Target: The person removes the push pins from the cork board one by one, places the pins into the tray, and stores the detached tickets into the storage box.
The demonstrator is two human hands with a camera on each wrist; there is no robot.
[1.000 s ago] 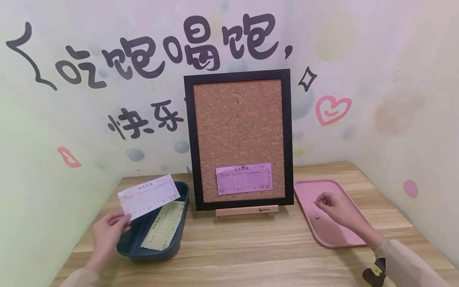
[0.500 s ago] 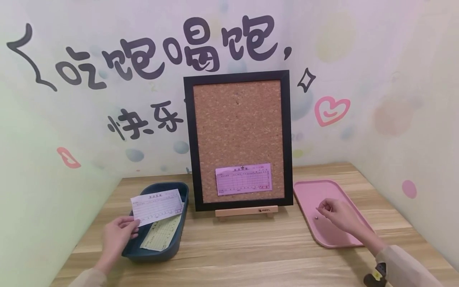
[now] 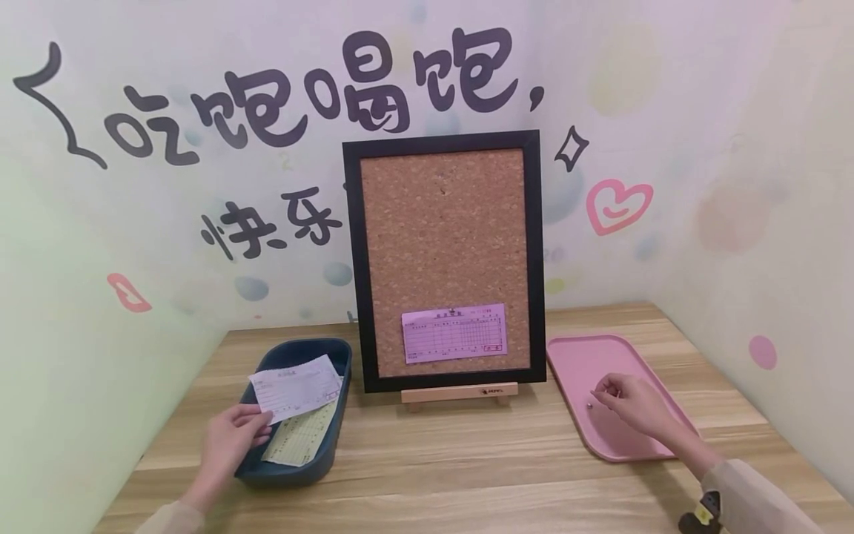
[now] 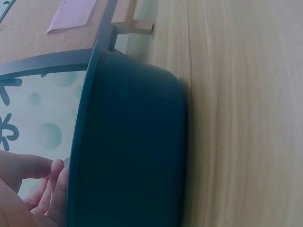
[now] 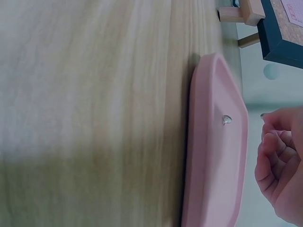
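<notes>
My left hand (image 3: 230,441) pinches the lower left corner of a white slip (image 3: 296,387), which hangs tilted over the near left part of the dark blue tray (image 3: 330,452); a yellow-green slip (image 3: 300,439) lies flat inside, under it. From the left wrist view I see the tray's outer wall (image 4: 132,151) with my fingers (image 4: 47,189) at its rim, and bare wooden table (image 3: 467,460) running along its right side. My right hand (image 3: 630,404) sits over the pink tray (image 3: 580,356), fingers curled with thumb and forefinger tips drawn together; I cannot tell whether they pinch anything. A small metal pin (image 3: 590,405) lies on the tray floor just beside those fingertips, and in the right wrist view the pin (image 5: 227,119) is apart from the hand (image 5: 279,161). The cork board (image 3: 443,252) stands upright on its wooden stand (image 3: 459,391) between the two trays, close to both, a purple slip (image 3: 454,333) pinned low on it. A wide strip of table lies open along the near edge.
</notes>
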